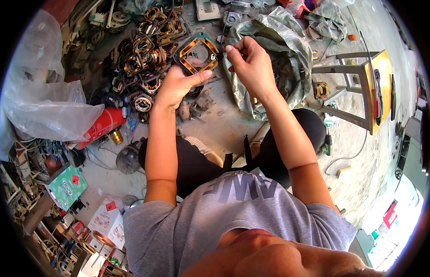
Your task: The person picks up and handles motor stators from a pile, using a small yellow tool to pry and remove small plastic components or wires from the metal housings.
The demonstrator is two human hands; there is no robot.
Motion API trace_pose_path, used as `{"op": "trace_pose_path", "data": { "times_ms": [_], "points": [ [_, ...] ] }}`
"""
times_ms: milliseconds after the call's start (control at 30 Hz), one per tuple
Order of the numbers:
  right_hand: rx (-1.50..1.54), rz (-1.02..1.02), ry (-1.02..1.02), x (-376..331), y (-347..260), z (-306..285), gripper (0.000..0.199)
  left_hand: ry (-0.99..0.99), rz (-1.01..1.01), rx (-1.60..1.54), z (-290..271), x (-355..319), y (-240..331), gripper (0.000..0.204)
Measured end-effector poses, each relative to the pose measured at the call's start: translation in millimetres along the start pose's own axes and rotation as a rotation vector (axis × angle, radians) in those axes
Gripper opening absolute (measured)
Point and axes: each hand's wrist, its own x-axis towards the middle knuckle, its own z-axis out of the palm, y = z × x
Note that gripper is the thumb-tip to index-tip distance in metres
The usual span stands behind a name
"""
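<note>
My left hand [178, 87] is closed on the near edge of a motor stator [188, 48], a squarish frame with copper windings and a teal rim on its far side. My left thumb lies along the near right corner. Close to the stator's right side, my right hand [253, 64] pinches with thumb and forefinger. A thin dark strand shows by those fingertips, but what they grip is too small to make out. To the left lies a heap of similar copper-wound stators [152, 57]. Behind my right hand, a grey-green woven sack [289, 44] lies open with dark parts inside.
A stool [362, 94] lies tipped over at the right, with another wound stator [321, 90] near its legs. Clear plastic sheeting [34, 92] and a red cylinder [104, 124] are at the left. Cartons [67, 187] stand at the lower left. My feet are just below my hands.
</note>
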Motion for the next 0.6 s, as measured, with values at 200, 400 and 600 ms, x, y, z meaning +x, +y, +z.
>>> {"op": "trace_pose_path", "data": {
  "times_ms": [200, 400, 600],
  "points": [
    [0.044, -0.101, 0.057, -2, -9, -6, 0.021, 0.001, -0.227, -0.041, 20, 15, -3, 0.034],
    [0.095, -0.151, -0.125, -28, -37, 8, 0.023, -0.013, -0.021, -0.417, 57, 31, -72, 0.029],
    [0.255, -0.266, -0.139, -29, -54, 8, 0.023, -0.156, -0.924, -0.449, 74, 63, -150, 0.031]
  ]
}}
